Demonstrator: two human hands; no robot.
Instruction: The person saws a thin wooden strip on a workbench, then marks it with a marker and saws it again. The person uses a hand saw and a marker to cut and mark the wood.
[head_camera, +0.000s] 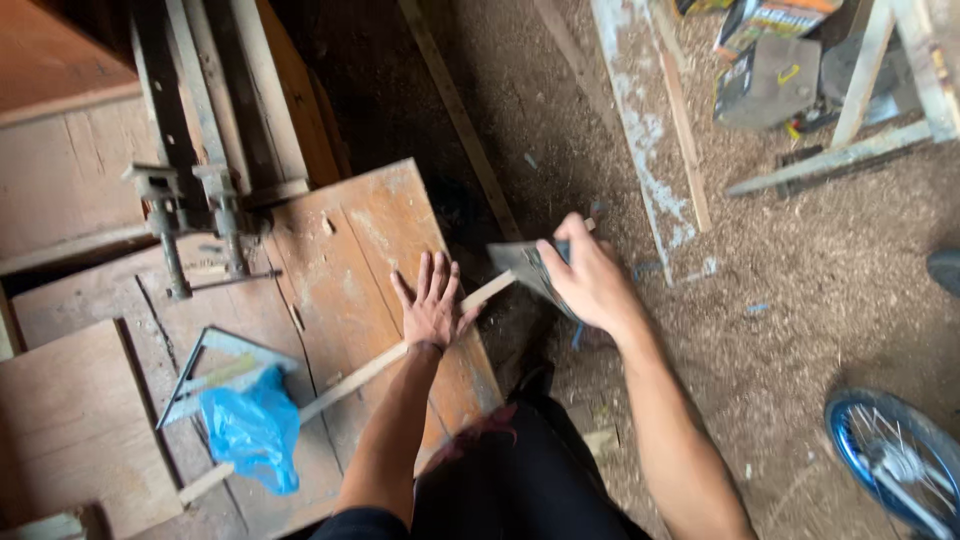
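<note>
The left hand lies flat, fingers spread wide, pressing a thin pale wooden strip onto a worn, reddish-brown board. The strip is long, narrow and square-edged; it runs diagonally across the board, and its upper end projects past the board's right edge. The right hand is closed around a handsaw at that projecting end. The saw's blade is flat, grey and partly blurred; its handle is hidden inside the fist, and the teeth cannot be made out.

Left of the strip on the board rests a triangular metal square with a pale yellow rule, partly covered by a crumpled blue plastic bag; the bag's contents are not visible. Beyond the board's far-left corner stand two grey metal bar clamps, cut off by the top edge. Right of the board, the floor is covered with fine sawdust. A blue-rimmed spoked wheel is cut off at the lower right corner.
</note>
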